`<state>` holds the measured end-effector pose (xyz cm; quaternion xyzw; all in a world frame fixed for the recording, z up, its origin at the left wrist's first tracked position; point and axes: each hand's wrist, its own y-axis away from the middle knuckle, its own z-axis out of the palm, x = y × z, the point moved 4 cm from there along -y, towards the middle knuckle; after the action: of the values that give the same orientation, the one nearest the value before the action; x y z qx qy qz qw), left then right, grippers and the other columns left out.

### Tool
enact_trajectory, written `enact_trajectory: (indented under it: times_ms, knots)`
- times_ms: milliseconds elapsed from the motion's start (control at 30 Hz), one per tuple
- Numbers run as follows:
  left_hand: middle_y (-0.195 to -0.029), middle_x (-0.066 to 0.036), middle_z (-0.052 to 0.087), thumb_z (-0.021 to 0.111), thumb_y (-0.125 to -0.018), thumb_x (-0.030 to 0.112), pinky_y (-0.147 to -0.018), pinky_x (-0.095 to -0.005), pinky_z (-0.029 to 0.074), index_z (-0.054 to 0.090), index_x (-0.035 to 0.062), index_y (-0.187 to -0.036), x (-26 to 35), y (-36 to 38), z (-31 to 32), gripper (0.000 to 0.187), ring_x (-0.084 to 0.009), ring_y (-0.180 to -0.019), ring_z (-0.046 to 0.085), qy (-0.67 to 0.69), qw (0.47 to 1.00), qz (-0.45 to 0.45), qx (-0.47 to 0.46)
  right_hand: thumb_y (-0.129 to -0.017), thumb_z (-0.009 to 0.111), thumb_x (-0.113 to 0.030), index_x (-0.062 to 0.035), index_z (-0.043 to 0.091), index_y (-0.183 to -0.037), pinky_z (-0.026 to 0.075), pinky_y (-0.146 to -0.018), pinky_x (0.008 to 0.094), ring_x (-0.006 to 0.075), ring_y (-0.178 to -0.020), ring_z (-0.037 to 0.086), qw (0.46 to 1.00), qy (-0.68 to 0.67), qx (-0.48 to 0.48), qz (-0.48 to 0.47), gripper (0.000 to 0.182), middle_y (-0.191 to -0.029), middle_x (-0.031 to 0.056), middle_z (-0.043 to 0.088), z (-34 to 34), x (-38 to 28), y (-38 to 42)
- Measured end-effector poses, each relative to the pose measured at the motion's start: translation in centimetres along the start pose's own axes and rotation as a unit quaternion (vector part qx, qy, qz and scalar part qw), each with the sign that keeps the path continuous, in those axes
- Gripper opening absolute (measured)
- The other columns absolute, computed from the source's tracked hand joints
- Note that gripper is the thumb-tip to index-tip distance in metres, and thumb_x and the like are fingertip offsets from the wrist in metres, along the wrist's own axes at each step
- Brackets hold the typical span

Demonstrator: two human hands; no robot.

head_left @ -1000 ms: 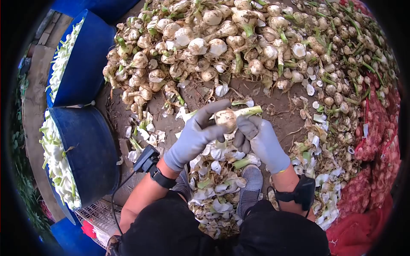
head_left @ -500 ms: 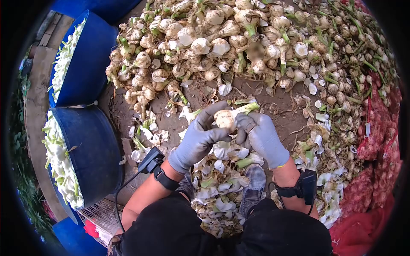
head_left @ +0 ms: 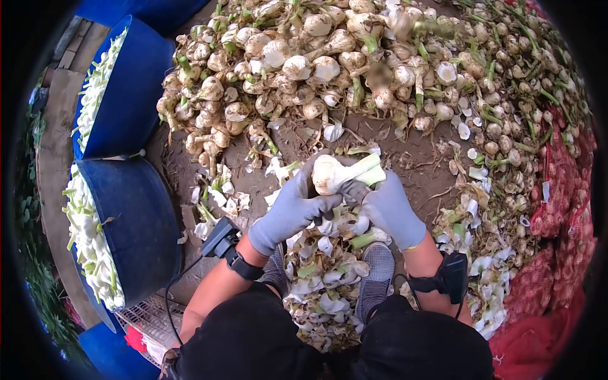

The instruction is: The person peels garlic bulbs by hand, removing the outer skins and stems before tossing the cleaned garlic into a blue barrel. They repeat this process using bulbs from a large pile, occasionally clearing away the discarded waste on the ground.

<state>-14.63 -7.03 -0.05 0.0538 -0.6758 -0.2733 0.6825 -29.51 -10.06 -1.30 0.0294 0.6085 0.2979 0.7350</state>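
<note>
Between my two gloved hands is a garlic bulb [head_left: 325,176] with a thick pale green stem pointing right. My left hand [head_left: 288,212] is closed around the bulb from the left, thumb in front. My right hand [head_left: 394,209] grips at the base of the stem, its fingers curled in beneath it. The stem's outer leaf spreads wide near the right hand. Under the hands, between my shoes, lies a heap of peeled skins [head_left: 329,278].
A large pile of unpeeled garlic [head_left: 297,69] covers the far ground. Blue tubs [head_left: 136,228] of cleaned white garlic stand at left, above a wire basket [head_left: 152,316]. Red mesh bags [head_left: 551,253] lie at right. Loose skins [head_left: 218,196] litter the soil.
The bulb has turned, its surface looks whiter, and the stem's leaf has spread. My right hand has moved slightly lower and its fingers have curled in. A blurred shape appears atop the far pile.
</note>
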Motion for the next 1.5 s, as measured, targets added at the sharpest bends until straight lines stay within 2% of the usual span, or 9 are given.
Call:
enact_trajectory:
  times_ms: [300,800,933,1000,1133,1267,1300,1367,1500]
  knots:
    - [-0.112,-0.009,0.062,0.055,-0.097,0.035,-0.087,-0.0297,0.049,0.056,0.0003,-0.124,0.0,-0.7,-2.5,0.044,-0.0169,-0.099,0.060,-0.189,0.925,0.293,0.154,-0.085,0.057,0.001,0.0015,0.062,-0.105,0.048,-0.065,0.0275,0.0125,-0.075,0.061,0.998,0.052,-0.009,0.023,0.021,-0.087,0.0076,0.066,1.0,4.0,1.6]
    - [-0.119,-0.011,0.060,0.056,-0.097,0.036,-0.097,-0.0358,0.048,0.057,0.0013,-0.116,-1.1,0.0,-1.5,0.039,-0.0214,-0.109,0.060,0.377,0.922,0.080,-0.033,-0.087,0.060,-0.023,-0.0104,0.067,-0.104,0.052,-0.077,0.0457,0.0343,-0.088,0.067,0.739,0.658,0.073,0.124,0.023,-0.094,0.0168,0.068,-8.2,3.3,-0.2]
    - [-0.115,-0.009,0.061,0.047,-0.102,0.034,-0.092,-0.0338,0.051,0.057,0.0015,-0.116,-3.0,-0.7,-3.4,0.037,-0.0174,-0.103,0.062,0.345,0.934,0.051,0.072,-0.090,0.059,-0.027,-0.0111,0.054,-0.127,0.052,-0.078,0.0446,0.0329,-0.091,0.067,0.762,0.634,0.037,-0.127,0.041,-0.095,0.0150,0.067,-2.1,1.7,1.8]
    - [-0.111,-0.008,0.062,0.044,-0.103,0.033,-0.086,-0.0324,0.054,0.056,0.0009,-0.115,-3.0,-0.6,-3.4,0.037,-0.0150,-0.099,0.063,-0.126,0.978,0.120,0.118,-0.086,0.062,-0.024,-0.0113,0.050,-0.131,0.051,-0.078,0.0431,0.0317,-0.089,0.067,0.761,0.621,0.029,-0.186,0.048,-0.093,0.0141,0.067,1.1,-1.6,1.2]
    - [-0.095,-0.008,0.064,0.047,-0.101,0.037,-0.078,-0.0326,0.056,0.059,-0.0007,-0.104,-3.9,-0.8,-2.1,0.040,-0.0159,-0.087,0.066,0.298,0.947,-0.028,0.120,-0.074,0.067,-0.016,-0.0103,0.053,-0.127,0.050,-0.077,0.0394,0.0272,-0.080,0.066,0.683,0.708,-0.024,-0.177,0.055,-0.086,0.0094,0.067,2.3,-0.9,0.1]
    - [-0.084,-0.007,0.066,0.055,-0.098,0.035,-0.070,-0.0302,0.053,0.063,0.0000,-0.088,-3.8,-0.4,-2.8,0.037,-0.0161,-0.079,0.066,-0.091,0.972,0.106,0.189,-0.070,0.062,-0.006,-0.0040,0.064,-0.097,0.049,-0.068,0.0424,0.0299,-0.083,0.064,0.798,0.588,-0.077,-0.103,0.027,-0.088,0.0136,0.065,2.3,0.0,0.6]
    - [-0.086,-0.008,0.068,0.067,-0.091,0.018,-0.071,-0.0306,0.054,0.061,0.0004,-0.096,-6.5,-0.9,-3.2,0.019,-0.0167,-0.081,0.067,0.228,0.958,-0.032,0.172,-0.070,0.062,-0.006,-0.0040,0.064,-0.097,0.049,-0.068,0.0424,0.0299,-0.083,0.064,0.797,0.590,-0.078,-0.105,0.027,-0.088,0.0136,0.065,2.4,0.4,1.2]
    - [-0.088,-0.008,0.069,0.069,-0.088,0.012,-0.072,-0.0304,0.054,0.059,0.0005,-0.101,-6.3,-1.5,-4.2,0.019,-0.0167,-0.083,0.067,0.158,0.966,0.049,0.196,-0.072,0.051,0.002,-0.0109,0.067,-0.107,0.052,-0.071,0.0362,0.0248,-0.080,0.067,0.969,0.099,-0.226,0.028,0.041,-0.085,0.0110,0.067,3.4,2.4,3.0]
    - [-0.095,-0.008,0.068,0.066,-0.090,0.006,-0.074,-0.0301,0.054,0.055,0.0015,-0.110,-6.6,-1.4,-4.6,0.022,-0.0168,-0.088,0.067,-0.107,0.957,0.148,0.223,-0.078,0.056,0.003,-0.0152,0.065,-0.114,0.052,-0.077,0.0399,0.0306,-0.086,0.065,0.902,0.403,-0.145,-0.056,0.041,-0.096,0.0162,0.067,4.1,-0.7,2.8]
